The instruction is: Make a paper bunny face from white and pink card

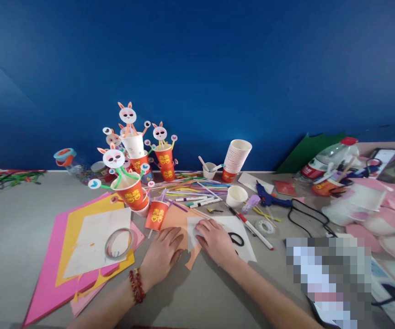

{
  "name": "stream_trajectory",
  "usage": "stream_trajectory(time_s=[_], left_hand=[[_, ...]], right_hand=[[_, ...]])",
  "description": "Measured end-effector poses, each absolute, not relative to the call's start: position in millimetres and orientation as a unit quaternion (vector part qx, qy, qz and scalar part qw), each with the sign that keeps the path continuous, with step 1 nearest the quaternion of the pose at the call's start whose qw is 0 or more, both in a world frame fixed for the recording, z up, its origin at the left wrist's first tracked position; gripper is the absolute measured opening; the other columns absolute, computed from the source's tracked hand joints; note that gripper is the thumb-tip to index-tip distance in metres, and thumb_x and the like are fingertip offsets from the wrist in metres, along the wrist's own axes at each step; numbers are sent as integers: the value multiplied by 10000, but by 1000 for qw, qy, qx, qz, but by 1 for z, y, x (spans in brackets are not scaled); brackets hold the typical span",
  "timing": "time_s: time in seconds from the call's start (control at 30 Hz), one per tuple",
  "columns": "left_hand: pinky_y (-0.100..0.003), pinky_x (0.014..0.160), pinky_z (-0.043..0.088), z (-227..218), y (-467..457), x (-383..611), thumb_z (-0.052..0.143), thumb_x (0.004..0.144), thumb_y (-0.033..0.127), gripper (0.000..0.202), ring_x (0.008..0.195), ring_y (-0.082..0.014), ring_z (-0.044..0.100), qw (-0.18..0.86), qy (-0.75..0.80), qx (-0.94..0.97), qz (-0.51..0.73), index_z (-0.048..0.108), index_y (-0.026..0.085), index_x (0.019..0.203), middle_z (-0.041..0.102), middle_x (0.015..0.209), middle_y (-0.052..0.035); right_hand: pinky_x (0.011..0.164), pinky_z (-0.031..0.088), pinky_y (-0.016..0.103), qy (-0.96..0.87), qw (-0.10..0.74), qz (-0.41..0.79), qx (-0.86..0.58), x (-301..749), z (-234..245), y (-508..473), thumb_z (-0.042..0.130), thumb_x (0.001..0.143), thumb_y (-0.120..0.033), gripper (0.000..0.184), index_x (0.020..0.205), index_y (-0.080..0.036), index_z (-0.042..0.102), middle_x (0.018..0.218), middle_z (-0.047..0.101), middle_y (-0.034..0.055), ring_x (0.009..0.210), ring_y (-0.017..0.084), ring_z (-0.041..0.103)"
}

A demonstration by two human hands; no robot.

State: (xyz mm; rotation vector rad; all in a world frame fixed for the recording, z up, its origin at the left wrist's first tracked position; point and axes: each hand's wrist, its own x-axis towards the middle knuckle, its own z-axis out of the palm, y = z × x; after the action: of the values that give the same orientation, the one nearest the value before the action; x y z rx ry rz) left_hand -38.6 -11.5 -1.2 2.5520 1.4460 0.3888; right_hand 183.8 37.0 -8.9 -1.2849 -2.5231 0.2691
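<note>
My left hand (163, 253) lies flat with fingers stretched out on an orange paper sheet (175, 219) on the grey table. A red bead bracelet (136, 285) circles its wrist. My right hand (214, 240) rests palm down on a white paper sheet (232, 225), fingers curled slightly at the sheet's left edge. Black scissors (236, 238) lie on the white sheet just right of that hand. An orange paper cup (156, 214) stands just beyond my left hand.
Bunny figures on orange cups (129, 189) cluster at the back left. Coloured straws (190, 188), a stack of cups (236, 157), a blue glue gun (269, 198), a red-capped marker (255, 230), tape rolls (118, 243), pink and yellow foam sheets (51, 269) and a plastic bottle (331, 157) surround them.
</note>
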Motion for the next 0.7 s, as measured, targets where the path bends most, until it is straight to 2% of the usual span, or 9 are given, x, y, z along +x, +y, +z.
stream_trajectory(time_s=[0.23, 0.47, 0.7], left_hand=[[-471, 1071, 408, -1, -15, -30, 533, 936, 246, 358, 1271, -266, 451, 90, 442, 883, 131, 544, 225, 1293, 518, 1395, -77], [-455, 1058, 421, 3, -12, -27, 576, 904, 221, 358, 1268, -264, 461, 92, 443, 882, 134, 559, 220, 1262, 533, 1382, -75], [-507, 1093, 367, -1, -2, -18, 556, 931, 296, 415, 1321, -292, 415, 77, 421, 897, 111, 506, 241, 1340, 481, 1442, -82]], right_hand=[[881, 468, 363, -874, 188, 106, -435, 185, -10, 39, 573, 911, -139, 122, 1007, -183, 633, 1052, 650, 74, 1008, 246, 562], [874, 472, 354, -858, 238, 116, -440, 199, -4, 46, 468, 921, -65, 236, 1025, -188, 640, 1052, 656, 66, 981, 229, 566], [909, 471, 385, -859, 212, 103, -455, 208, -3, 41, 544, 887, -93, 178, 983, -189, 659, 1078, 658, 78, 1008, 249, 565]])
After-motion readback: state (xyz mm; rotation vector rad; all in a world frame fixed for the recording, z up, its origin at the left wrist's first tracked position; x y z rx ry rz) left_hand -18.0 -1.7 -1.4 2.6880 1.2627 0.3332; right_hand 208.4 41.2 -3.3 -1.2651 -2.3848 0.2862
